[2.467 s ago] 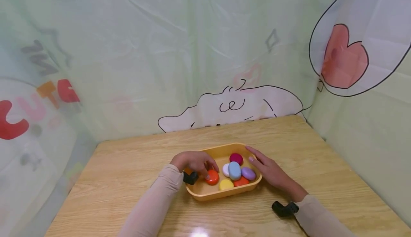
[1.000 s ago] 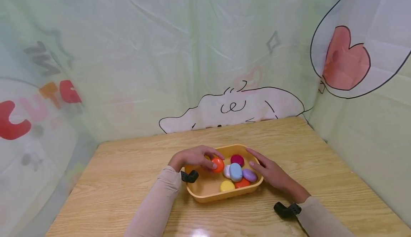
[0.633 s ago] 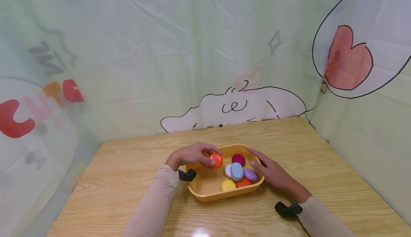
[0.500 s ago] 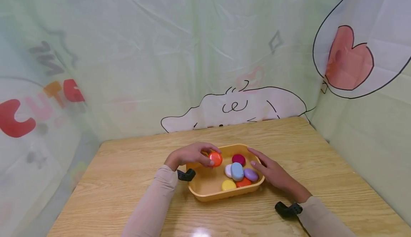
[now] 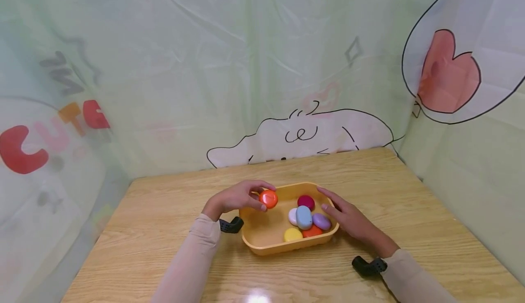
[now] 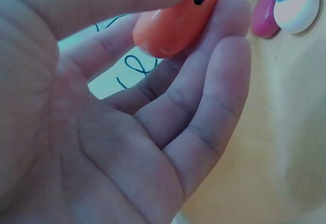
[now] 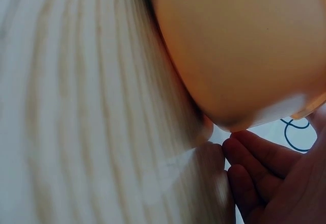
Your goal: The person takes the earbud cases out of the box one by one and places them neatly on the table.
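Observation:
My left hand (image 5: 242, 197) pinches a glossy orange rounded case (image 5: 268, 199) over the left part of a yellow-orange plastic tray (image 5: 283, 248). In the left wrist view a small black slot shows on the orange case (image 6: 170, 23), which sits between thumb and fingertips. At the tray's right end my right hand (image 5: 352, 221) holds the rim, thumb over the edge and other fingers against the outer wall. Inside lie similar rounded pieces: dark red (image 5: 306, 202), blue (image 5: 304, 217), purple (image 5: 321, 221), yellow (image 5: 293, 235), red-orange (image 5: 312, 231) and white (image 5: 292, 216), partly covered by the blue one.
The tray stands on a light wooden table (image 5: 164, 230). Behind and at both sides hangs a pale printed curtain (image 5: 184, 89) that meets the table's far edge. Black wrist straps with cameras (image 5: 369, 266) sit on both forearms.
My left hand has picked up the orange case from the tray floor and carried it up and back, then leftward toward the tray's far left rim. The right hand stays at the rim.

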